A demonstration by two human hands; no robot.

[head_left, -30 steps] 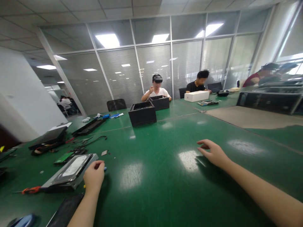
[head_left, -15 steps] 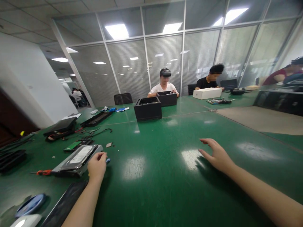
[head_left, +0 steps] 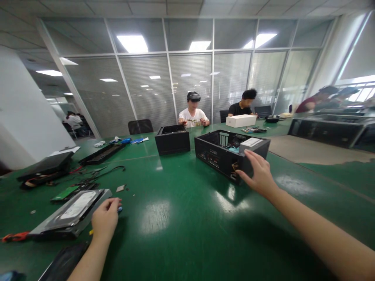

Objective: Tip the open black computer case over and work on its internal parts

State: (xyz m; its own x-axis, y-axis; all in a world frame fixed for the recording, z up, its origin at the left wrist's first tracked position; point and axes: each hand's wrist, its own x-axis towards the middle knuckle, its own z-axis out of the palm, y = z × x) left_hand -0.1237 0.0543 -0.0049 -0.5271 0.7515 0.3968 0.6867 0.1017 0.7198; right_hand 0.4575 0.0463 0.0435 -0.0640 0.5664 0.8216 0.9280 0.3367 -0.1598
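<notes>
My right hand [head_left: 259,176] reaches forward and grips the near corner of an open black computer case [head_left: 222,154] in the middle of the green table [head_left: 187,234]; the thumb is below and the fingers lie over the corner by its grey power supply [head_left: 251,143]. My left hand [head_left: 104,219] is closed in a fist on a small tool, of which only a blue end [head_left: 120,209] shows. This hand rests beside a silver hard drive [head_left: 72,212] lying flat at the near left.
A second black case [head_left: 172,139] stands further back, with a white box [head_left: 240,120] and seated people beyond. A green circuit board [head_left: 66,192], cables, black panels [head_left: 101,154] and a red-handled tool [head_left: 13,237] lie left. A long black case [head_left: 328,128] and a brown mat [head_left: 310,150] are right.
The open black case that stood by the seated person now sits mid-table. My right hand has lifted off the bare table and taken its corner. My left hand stays by the drive.
</notes>
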